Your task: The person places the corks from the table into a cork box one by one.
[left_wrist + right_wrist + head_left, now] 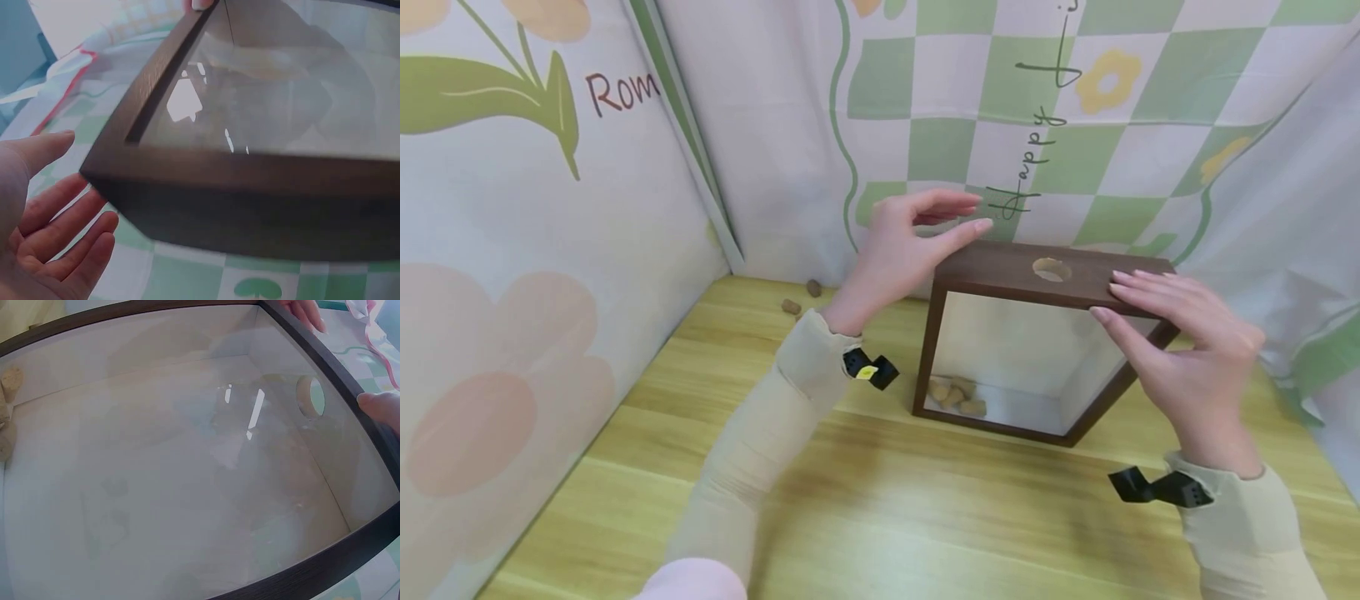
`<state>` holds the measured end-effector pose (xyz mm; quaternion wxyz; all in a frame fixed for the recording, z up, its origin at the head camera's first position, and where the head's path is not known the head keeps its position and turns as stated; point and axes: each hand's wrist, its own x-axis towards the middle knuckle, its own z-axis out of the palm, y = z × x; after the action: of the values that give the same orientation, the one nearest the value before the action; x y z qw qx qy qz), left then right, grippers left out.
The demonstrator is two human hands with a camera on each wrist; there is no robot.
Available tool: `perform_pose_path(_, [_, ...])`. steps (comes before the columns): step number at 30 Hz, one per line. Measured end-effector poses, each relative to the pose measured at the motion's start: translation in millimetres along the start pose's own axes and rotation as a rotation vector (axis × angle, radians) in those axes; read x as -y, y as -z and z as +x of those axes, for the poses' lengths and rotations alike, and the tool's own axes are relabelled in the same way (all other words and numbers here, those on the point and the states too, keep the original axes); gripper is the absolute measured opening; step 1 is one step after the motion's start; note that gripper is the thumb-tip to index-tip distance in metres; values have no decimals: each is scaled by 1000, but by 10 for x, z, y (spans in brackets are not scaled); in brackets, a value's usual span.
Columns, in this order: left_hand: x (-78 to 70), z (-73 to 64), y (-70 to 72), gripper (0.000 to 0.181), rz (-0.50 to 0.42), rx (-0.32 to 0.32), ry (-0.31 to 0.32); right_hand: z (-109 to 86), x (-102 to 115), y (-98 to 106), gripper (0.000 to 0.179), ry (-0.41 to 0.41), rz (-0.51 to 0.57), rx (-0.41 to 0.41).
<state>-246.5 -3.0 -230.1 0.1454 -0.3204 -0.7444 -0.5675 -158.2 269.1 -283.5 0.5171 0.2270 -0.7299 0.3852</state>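
Observation:
A dark brown wooden shadow box [992,425] stands upright on the table in the head view, with a clear front and a round hole [1052,268] in its top. Several corks [972,407] lie inside, in its lower left corner. My left hand [904,242] is at the box's upper left corner, its fingers loosely extended and apart from the frame in the left wrist view. Across the top right of the box rests my right hand [1198,350], fingers fairly straight, with the thumb [378,407] on the front edge.
Loose corks [791,307] lie on the wooden table [880,517] at the back left. Behind the box hangs a green-and-white checked cloth [947,150]. A printed flower cloth [550,333] borders the table on the left.

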Motion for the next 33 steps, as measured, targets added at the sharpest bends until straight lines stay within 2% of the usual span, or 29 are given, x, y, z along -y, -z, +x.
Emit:
perform_pose_path(7, [222, -124, 312, 30, 26, -77, 21, 3, 20, 3, 27, 3, 12, -3])
perform_pose_path(11, [360, -213, 490, 31, 67, -109, 72, 3, 25, 7, 28, 5, 7, 1])
perform_pose_path(15, [527, -341, 619, 34, 101, -121, 160, 3, 29, 10, 28, 5, 4, 8])
perform_pose_path(25, [1102, -691, 813, 36, 172, -88, 319, -2, 20, 13, 28, 1, 8, 12])
perform_pose_path(33, [1499, -984, 849, 30, 214, -96, 404, 2, 33, 14, 27, 1, 9, 13])
